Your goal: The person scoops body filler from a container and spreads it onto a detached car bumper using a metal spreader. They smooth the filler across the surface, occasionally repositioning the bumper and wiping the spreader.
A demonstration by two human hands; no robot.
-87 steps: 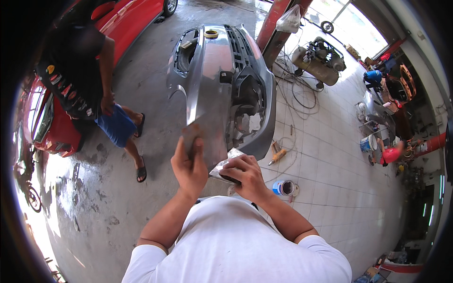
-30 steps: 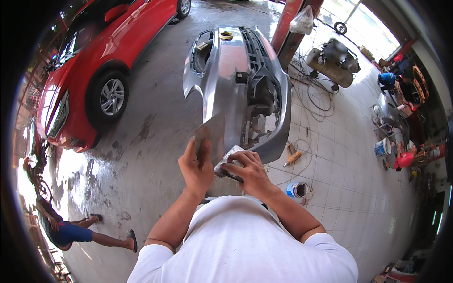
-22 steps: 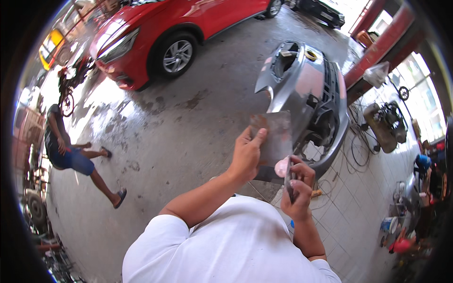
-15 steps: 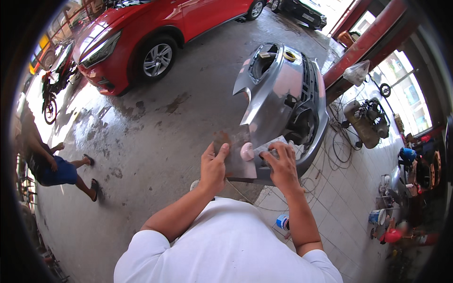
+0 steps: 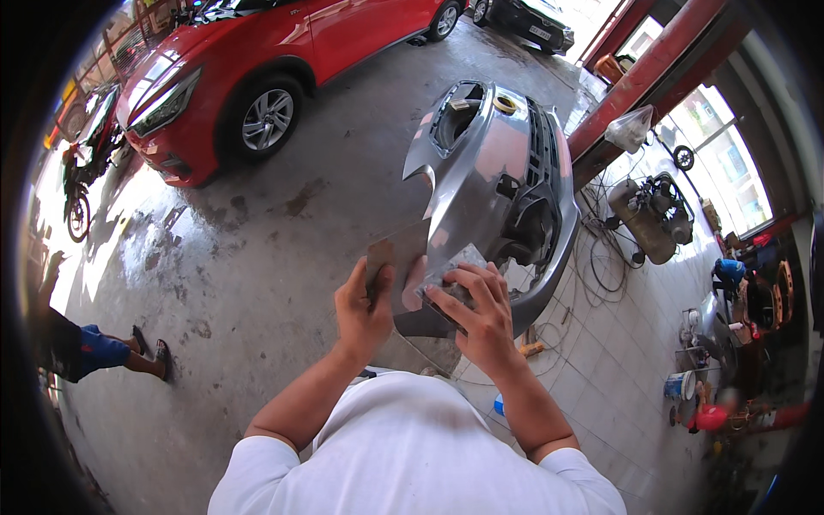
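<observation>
My left hand (image 5: 362,313) is closed on the edge of a thin flat mixing plate (image 5: 403,245), grey with a brownish stain, thumb on top. A lump of pink body filler (image 5: 415,283) lies on the plate. In my right hand (image 5: 482,311) is a flat metallic putty spreader (image 5: 469,255), pinched under bent fingers close to the filler. Whether its edge touches the filler is hard to tell. Just beyond both hands stands a silver-grey car bumper (image 5: 463,193) with pink filler patches. On its top rests a yellow tape roll (image 5: 505,104).
A red car (image 5: 249,51) stands at the far left, with a motorcycle (image 5: 90,154) beside it. A person (image 5: 107,350) is at the left edge. To the right are a red post (image 5: 648,81), an air compressor (image 5: 648,215), loose hoses (image 5: 598,266) and a paint can (image 5: 678,384).
My hands have come closer together, the plate has tilted more edge-on, and the spreader now sits nearer the filler. The view has shifted; the person appears farther toward the left edge.
</observation>
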